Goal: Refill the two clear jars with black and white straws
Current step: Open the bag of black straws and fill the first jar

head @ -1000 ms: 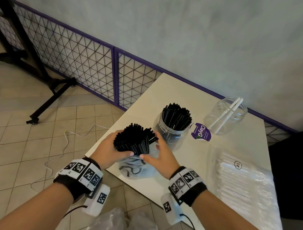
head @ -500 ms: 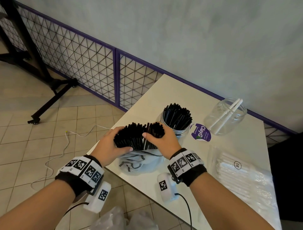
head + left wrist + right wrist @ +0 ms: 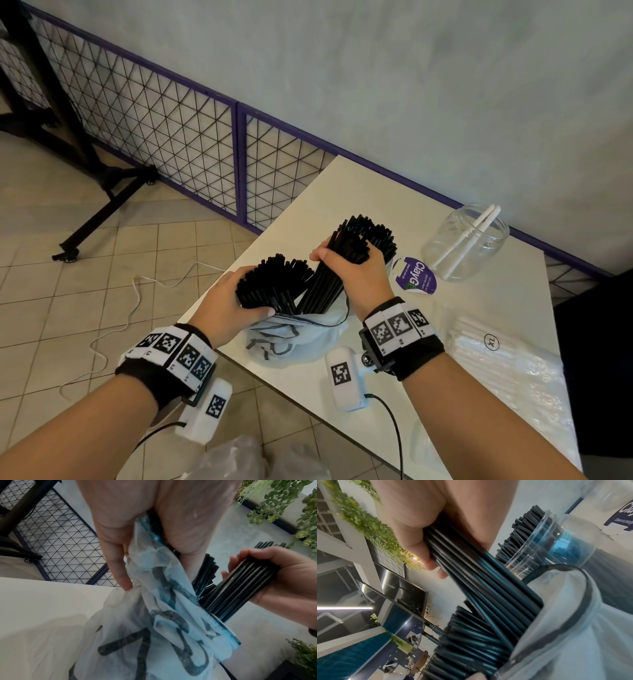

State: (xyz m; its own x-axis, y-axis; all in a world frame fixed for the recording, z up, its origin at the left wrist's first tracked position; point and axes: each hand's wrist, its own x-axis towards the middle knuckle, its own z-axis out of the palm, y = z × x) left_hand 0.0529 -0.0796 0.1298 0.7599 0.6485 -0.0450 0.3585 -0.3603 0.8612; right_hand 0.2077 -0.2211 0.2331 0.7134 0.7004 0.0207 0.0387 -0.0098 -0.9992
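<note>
On the white table, a crumpled plastic bag holds a thick bunch of black straws. My left hand grips the bag and that bunch near the table's left edge. My right hand is curled round a smaller bundle of black straws, tilted right and raised partly out of the bag. Just behind it stands a clear jar packed with black straws. A second clear jar at the back right holds two white straws. The bundle nearly touches the black-straw jar.
A purple "ClayG" lid lies between the jars. A clear pack of white straws lies at the right front. A purple wire fence and tiled floor with a white cable lie to the left.
My right hand left the bag's side, closed round part of the black straws and lifted that bundle up and right toward the jar. My left hand stayed on the bag.
</note>
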